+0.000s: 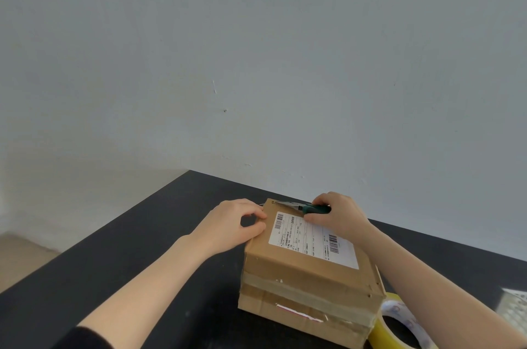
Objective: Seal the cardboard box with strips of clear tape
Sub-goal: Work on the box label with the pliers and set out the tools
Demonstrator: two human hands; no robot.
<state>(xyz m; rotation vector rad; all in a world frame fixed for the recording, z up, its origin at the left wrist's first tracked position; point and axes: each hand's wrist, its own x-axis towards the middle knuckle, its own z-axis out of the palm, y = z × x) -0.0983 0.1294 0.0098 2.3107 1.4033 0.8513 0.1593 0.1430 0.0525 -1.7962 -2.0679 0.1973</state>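
On the black table (142,249), the brown cardboard box (302,271) is pinched at its far corner by the left hand (233,223), and a green-handled knife (313,208) is clasped in the right hand (336,214) grip along the far edge: tape-cutting seems in hand, with a short, careful slice called for next.

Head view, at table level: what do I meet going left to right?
Left hand, cardboard box, tape roll, white patterned item at the right edge. The right hand, gripping a green-handled knife, sits over the box, so unplaced.
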